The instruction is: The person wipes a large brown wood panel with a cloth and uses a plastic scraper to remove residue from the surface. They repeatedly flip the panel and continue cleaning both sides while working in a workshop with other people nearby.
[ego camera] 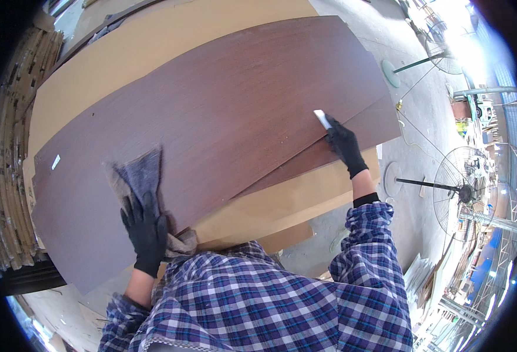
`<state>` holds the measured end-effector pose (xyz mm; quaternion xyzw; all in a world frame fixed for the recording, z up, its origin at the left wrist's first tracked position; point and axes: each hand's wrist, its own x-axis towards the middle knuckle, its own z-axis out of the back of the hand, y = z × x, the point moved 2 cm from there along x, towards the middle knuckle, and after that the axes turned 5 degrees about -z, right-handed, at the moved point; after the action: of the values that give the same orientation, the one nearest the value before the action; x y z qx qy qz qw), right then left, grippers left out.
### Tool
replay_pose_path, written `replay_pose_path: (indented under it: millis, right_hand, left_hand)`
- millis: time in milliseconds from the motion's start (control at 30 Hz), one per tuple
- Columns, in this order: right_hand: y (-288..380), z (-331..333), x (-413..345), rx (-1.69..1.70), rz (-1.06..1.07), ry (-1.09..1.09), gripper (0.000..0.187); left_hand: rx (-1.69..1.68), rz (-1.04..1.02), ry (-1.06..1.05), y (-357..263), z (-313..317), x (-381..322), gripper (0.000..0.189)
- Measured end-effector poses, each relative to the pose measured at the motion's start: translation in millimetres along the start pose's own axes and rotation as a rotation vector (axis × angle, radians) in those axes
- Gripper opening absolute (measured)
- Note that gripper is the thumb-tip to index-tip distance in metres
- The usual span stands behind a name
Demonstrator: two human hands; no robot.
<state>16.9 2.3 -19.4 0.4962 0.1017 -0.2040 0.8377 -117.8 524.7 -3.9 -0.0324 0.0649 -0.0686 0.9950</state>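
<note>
A brown wood-grain panel (223,110) lies slanted before me, over a second brown panel (285,166) whose edge shows on the near right. My left hand (146,233), in a black glove, presses a grey cloth (142,171) on the left part of the upper panel. Part of the cloth bunches by the panel's near edge. In a black glove too, my right hand (344,143) grips a small flat white tool (322,119) near the right end; its exact kind cannot be told. A small white sticker (56,162) is on the panel's left end.
Tan board (258,211) extends beneath the panels on both long sides. Stacked boards (21,149) stand along the left. To the right, a pedestal fan (464,192) and another fan (445,55) stand on the concrete floor (410,224), with a cable (421,136) nearby.
</note>
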Motion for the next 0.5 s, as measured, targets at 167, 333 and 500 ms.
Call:
replay_pose_path:
  millis: [167,333,500]
  right_hand:
    - [-9,-72,-43,-0.266,0.453,0.018,0.039]
    - [11,-153,-95,-0.417,0.465,0.106,0.038]
    - [47,-143,-95,-0.161,-0.039,-0.019,0.04]
  left_hand:
    - [-0.013,0.0,-0.151,29,-5,-34,0.063]
    - [0.035,0.067,-0.196,61,-19,-55,0.063]
    - [0.087,0.289,-0.255,154,-32,-128,0.061]
